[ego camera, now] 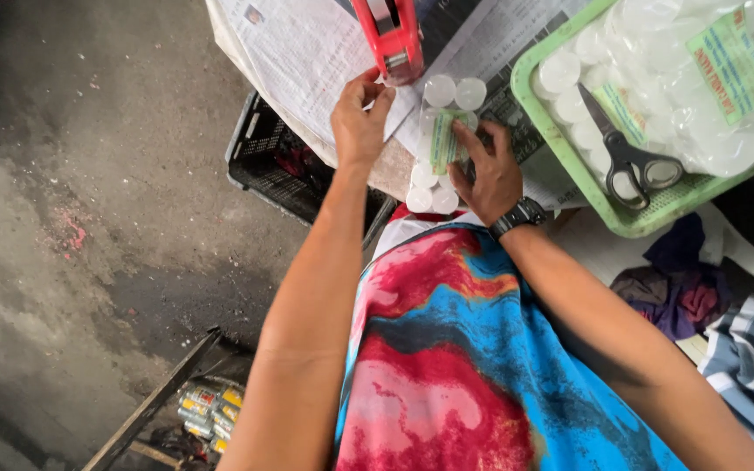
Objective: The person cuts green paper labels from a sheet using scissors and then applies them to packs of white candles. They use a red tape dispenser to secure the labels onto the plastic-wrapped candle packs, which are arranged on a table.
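My left hand (358, 126) reaches up to a red hand tool (392, 39) standing over the newspaper. Its thumb and fingers pinch at the tool's lower end. My right hand (487, 173), with a black watch on the wrist, grips a clear plastic pack (436, 144) of white round lids with a green label. The pack lies lengthwise on a newspaper-covered table (307, 52), just right of the left hand. The fingers cover part of the pack.
A green tray (569, 166) at the upper right holds more clear packs of white lids (709, 78) and black scissors (626, 153). A black crate (263, 153) sits under the table edge. Crumpled cloth (682, 288) lies to the right, and small cans (207, 410) on the concrete floor.
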